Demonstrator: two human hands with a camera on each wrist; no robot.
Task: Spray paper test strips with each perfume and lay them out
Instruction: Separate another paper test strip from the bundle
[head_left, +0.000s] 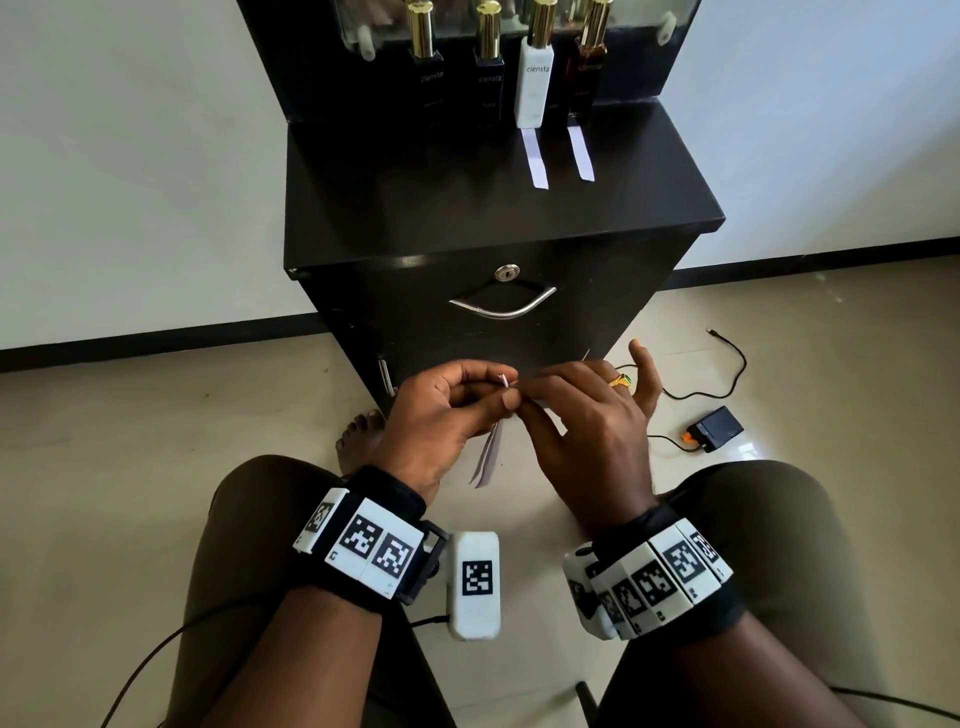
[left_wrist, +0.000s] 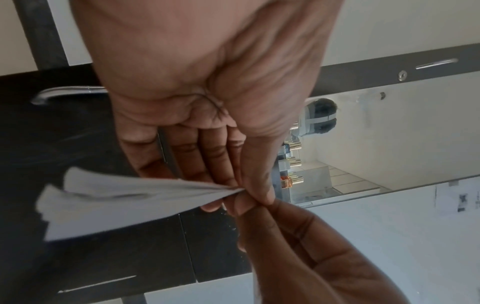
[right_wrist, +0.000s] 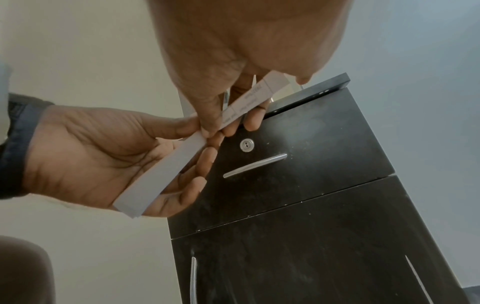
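My left hand (head_left: 457, 400) pinches the top of a small bundle of white paper strips (head_left: 488, 457) that hangs down in front of the black cabinet; the bundle (left_wrist: 124, 205) fans out in the left wrist view. My right hand (head_left: 566, 410) pinches one printed strip (right_wrist: 249, 102) at the same spot, thumb against thumb. Several perfume bottles with gold caps stand along the back of the cabinet top: two dark ones (head_left: 428, 73), a white one (head_left: 534, 78) and an amber one (head_left: 586, 67). Two strips (head_left: 536, 156) (head_left: 582, 153) lie flat in front of the white and amber bottles.
The black cabinet (head_left: 415, 208) has a locked drawer with a metal handle (head_left: 501, 306) just beyond my hands. A mirror panel (head_left: 519, 21) backs the bottles. On the floor at the right lie a black box with an orange plug (head_left: 714, 428) and a cable. My knees frame the bottom.
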